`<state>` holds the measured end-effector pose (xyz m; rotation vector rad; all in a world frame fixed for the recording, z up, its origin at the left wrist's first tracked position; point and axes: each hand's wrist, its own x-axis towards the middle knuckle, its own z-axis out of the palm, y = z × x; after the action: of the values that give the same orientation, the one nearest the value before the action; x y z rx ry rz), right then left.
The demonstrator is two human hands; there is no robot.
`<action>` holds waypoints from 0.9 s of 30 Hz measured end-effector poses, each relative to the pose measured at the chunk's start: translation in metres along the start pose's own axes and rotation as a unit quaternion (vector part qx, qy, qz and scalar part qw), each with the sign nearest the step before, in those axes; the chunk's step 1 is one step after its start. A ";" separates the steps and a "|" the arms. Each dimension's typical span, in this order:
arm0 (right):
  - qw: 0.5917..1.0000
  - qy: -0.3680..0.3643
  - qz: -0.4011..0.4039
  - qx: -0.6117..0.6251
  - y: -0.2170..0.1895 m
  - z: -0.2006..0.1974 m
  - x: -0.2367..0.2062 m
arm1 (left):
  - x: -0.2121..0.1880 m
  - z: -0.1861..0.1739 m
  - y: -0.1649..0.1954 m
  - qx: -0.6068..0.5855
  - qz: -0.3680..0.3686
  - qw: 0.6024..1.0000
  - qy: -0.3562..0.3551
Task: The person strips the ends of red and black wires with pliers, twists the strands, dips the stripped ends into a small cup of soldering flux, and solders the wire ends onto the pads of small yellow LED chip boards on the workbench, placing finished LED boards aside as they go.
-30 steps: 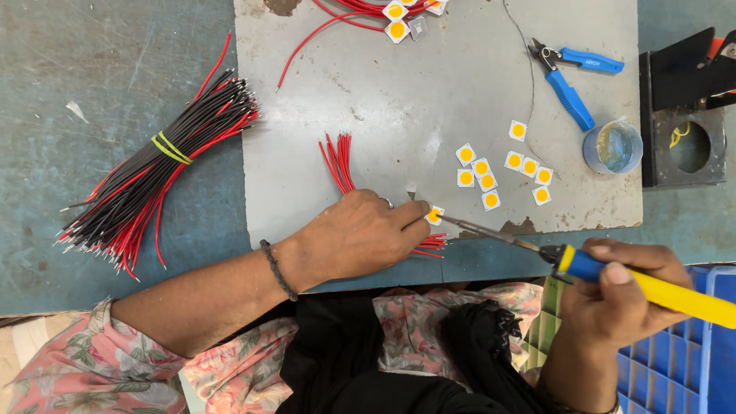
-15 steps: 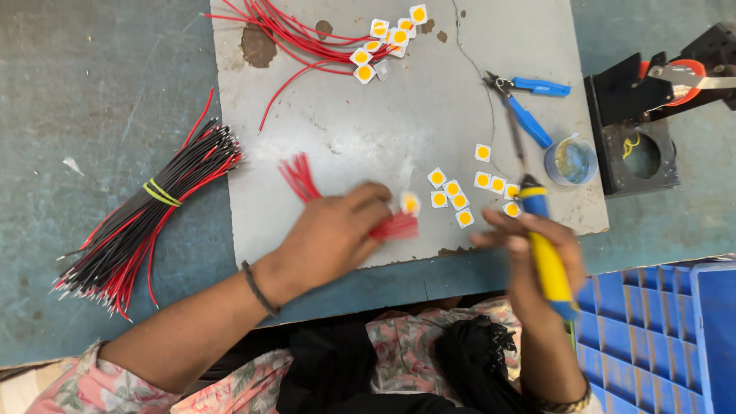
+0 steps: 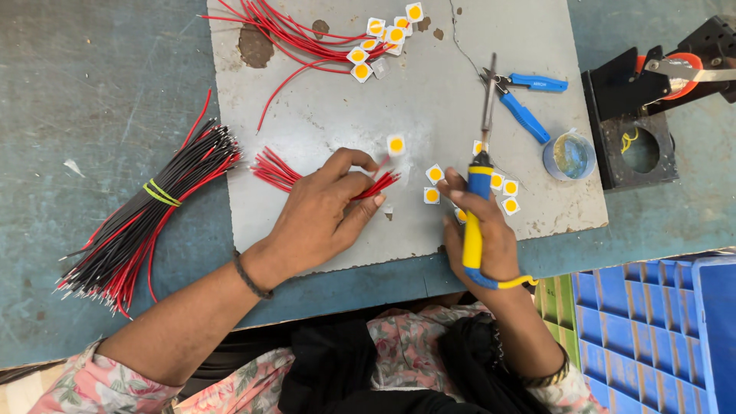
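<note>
My left hand (image 3: 326, 211) pinches a red wire (image 3: 379, 182) beside a square LED chip (image 3: 395, 144) — right hand (image 3: 481, 241) clenched round the soldering iron (image 3: 477, 199), tip raised over the grey board (image 3: 307, 115).

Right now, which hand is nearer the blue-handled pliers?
Right. The right hand, holding the soldering iron, sits just below the blue-handled pliers; the left hand lies farther left, on the red wires.
</note>
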<state>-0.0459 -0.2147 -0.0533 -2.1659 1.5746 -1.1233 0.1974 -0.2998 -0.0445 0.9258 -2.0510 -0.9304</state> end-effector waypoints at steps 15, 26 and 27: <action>0.999 0.003 -0.009 -0.033 -0.007 0.005 -0.007 | -0.005 0.002 0.000 -0.026 0.060 0.995 -0.077; 1.000 0.015 0.005 0.002 -0.008 0.013 -0.014 | -0.009 0.012 0.000 -0.041 0.040 0.995 -0.081; 1.000 0.014 0.006 0.009 -0.008 0.014 -0.014 | -0.010 0.013 -0.001 -0.038 0.040 0.995 -0.081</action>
<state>-0.0328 -0.2023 -0.0645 -2.1350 1.5798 -1.1641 0.1924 -0.2883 -0.0546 0.7448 -2.1545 -1.0624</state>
